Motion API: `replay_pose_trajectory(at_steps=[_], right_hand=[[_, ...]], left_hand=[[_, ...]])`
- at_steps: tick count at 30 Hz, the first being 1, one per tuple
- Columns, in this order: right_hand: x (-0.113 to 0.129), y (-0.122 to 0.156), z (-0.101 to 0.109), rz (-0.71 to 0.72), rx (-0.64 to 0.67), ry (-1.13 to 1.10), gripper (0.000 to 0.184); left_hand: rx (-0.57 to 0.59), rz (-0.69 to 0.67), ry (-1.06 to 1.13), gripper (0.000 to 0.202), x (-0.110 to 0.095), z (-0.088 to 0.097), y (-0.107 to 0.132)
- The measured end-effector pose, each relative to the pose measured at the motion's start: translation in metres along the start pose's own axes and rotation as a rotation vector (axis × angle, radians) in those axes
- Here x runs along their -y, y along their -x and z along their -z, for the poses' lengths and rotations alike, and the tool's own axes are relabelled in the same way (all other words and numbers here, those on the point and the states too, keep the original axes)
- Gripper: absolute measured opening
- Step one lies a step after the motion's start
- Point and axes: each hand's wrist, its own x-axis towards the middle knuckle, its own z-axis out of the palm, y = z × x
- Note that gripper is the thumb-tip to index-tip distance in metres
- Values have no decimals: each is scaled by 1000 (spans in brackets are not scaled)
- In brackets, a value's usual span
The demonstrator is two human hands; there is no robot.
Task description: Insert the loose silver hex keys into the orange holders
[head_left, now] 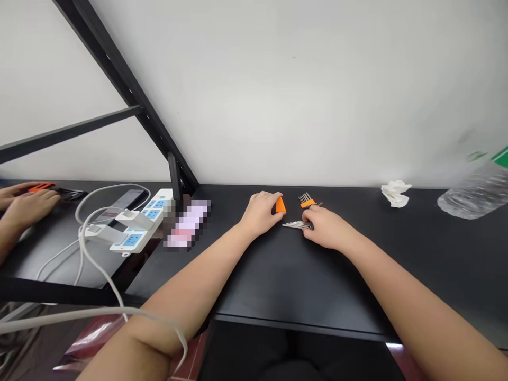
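Note:
Both my hands rest on a black table (278, 275) near its back edge. My left hand (260, 213) is curled around a small orange piece (280, 205), which looks like a hex key holder. My right hand (323, 225) is closed on a bundle of silver hex keys (296, 225) whose ends stick out to the left. Just behind my right hand lies an orange holder with several dark hex keys (306, 200) standing in it.
A white power strip (137, 225) with a white cable (91, 254) lies at the left beside a black frame post (173, 180). Another person's hands (24, 203) hold an orange tool at far left. A crumpled tissue (395, 192) and a plastic bottle (474, 191) sit at the right.

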Motion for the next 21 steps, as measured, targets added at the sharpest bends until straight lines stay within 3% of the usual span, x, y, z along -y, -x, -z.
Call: replay_pose_trajectory(at_steps=[6,15,18,21], right_hand=[[-17,0,9,-106,-40,51,25],[0,-2,3,13,-25,217,13],[0,-1,3,-11,-34,158,9],[-4,0,6,-13,-96,-36,9]], left_hand=[[33,22,35,50,0,-1,1],[10,-9,42,49,0,1,0],[15,4,58,49,1,0,-1],[30,32,88,50,2,-2,0]])
